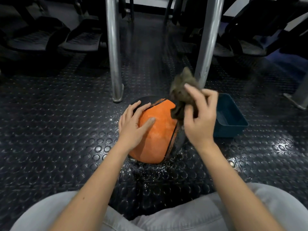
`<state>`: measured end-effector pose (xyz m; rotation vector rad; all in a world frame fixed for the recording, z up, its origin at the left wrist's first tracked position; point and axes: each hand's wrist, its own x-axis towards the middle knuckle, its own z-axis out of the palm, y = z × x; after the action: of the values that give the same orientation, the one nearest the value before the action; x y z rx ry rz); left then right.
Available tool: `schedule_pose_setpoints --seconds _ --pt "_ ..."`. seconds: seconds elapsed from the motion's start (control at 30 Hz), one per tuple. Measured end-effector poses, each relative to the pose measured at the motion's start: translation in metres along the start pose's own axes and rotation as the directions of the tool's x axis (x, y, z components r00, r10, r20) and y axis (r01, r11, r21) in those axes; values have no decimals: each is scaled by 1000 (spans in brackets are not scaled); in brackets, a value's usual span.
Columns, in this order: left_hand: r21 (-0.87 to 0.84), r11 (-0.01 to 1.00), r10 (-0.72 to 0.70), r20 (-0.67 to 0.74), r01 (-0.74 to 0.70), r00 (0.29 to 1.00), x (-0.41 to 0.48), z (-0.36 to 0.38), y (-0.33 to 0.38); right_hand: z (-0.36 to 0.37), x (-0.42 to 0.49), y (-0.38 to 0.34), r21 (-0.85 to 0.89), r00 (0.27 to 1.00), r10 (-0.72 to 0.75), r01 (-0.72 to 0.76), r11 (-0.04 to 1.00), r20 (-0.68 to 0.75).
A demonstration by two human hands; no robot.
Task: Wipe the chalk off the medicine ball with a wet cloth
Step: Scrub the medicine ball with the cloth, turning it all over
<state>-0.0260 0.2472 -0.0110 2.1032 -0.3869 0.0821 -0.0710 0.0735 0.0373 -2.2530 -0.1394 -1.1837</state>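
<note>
Medicine ball (156, 130) sits on the black studded floor (50, 130), dead centre, just in front of the person's knees in light grey trousers (183, 217). An orange panel faces the camera, with black panels at the top and right edge. There is a pale dusty haze on the orange, mostly mid-panel.

Left hand (133, 125): flat on the ball's left side, fingers straight and spread, thumb lying across the orange panel. It grips nothing and only presses on the ball.

Right hand (201, 119): at the ball's upper right, fingers curled round a dark grey-brown cloth (181, 90). The cloth is bunched; one end sticks up above the fingers and the lower end touches the top-right edge of the orange panel. Hand and cloth are motion-blurred, so the exact finger placement is unclear.

Teal plastic tub (228, 130): on the floor just right of the ball, partly behind the right hand. Its contents can't be made out.

The floor around the ball's base is speckled with glinting specks.

Two metal posts stand behind the ball, the left one (114, 55) upright and the right one (208, 47) leaning slightly. Dark ribbed foot platforms (81, 39) are at far left.
</note>
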Motion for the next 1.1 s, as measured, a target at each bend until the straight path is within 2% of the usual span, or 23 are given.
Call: schedule_pose_setpoints --seconds 0.03,0.07,0.1,0.13,0.17,0.23,0.3,0.33,0.37,0.4,0.43,0.47,0.5,0.53,0.57,0.63,0.7,0.73,0.8,0.87,0.97,1.03,1.1 --pt "2 1000 8 5 -8 1000 -1 0 0 6 -7 6 -68 992 -8 17 998 127" --pt "6 1000 12 15 -12 1000 -2 0 1 7 -10 14 -148 962 95 -58 987 257" --pt "15 1000 18 23 -18 1000 -2 0 1 5 -9 23 -274 894 276 -183 944 353" --pt "29 999 25 26 -26 999 -3 1 2 1 -6 32 -402 827 429 -276 873 364" --pt "42 998 36 29 -37 999 -4 2 2 -4 1 37 -452 812 496 -333 827 309" --pt "48 997 61 30 -63 998 -5 3 2 -15 17 31 -318 893 431 -375 871 128" --pt "49 995 85 48 -88 995 -5 4 2 -19 24 14 -87 973 231 -232 969 -17" --pt "51 993 106 58 -109 993 -4 3 1 -16 21 8 -80 992 123 -122 989 5" --pt "53 990 126 70 -130 990 -5 2 0 -9 11 8 -120 989 64 -48 992 132" --pt "55 987 144 78 -149 986 -4 2 0 -3 3 12 -175 951 106 -56 983 292" --pt "55 984 162 87 -167 983 -4 2 0 -1 3 20 -242 884 224 -131 961 411" --pt "56 981 181 93 -186 979 -5 2 1 -3 6 30 -362 797 389 -231 903 462" --pt "55 977 200 90 -205 976 -5 3 2 -6 14 39 -442 778 470 -279 852 416" --pt "51 973 219 92 -224 971 -7 5 4 -13 20 42 -477 794 497 -305 824 351" --pt "41 969 238 90 -243 967 -8 7 5 -18 22 43 -433 855 452 -317 844 254" --pt "17 963 266 78 -268 961 -9 11 8 -22 21 30 -202 945 317 -296 934 84" --pt "-1 958 285 78 -286 955 -9 13 11 -15 7 23 -158 957 219 -190 969 192" --pt "-12 957 291 88 -291 953 -9 12 12 -10 -2 26 -209 920 244 -185 960 306" --pt "-39 954 298 109 -296 948 -8 10 10 -10 -3 43 -338 807 437 -315 887 396" --pt "-51 956 293 81 -290 953 -8 9 8 -20 4 55 -397 774 549 -418 817 315" --pt "-104 977 185 -37 -188 982 -4 8 14 -21 10 43 -207 845 505 -470 858 176" --pt "-112 989 86 -130 -100 988 0 7 21 -9 5 27 -80 872 412 -406 911 266" --pt "-133 991 -46 -184 21 982 3 5 27 1 -3 14 -51 856 337 -345 937 393"
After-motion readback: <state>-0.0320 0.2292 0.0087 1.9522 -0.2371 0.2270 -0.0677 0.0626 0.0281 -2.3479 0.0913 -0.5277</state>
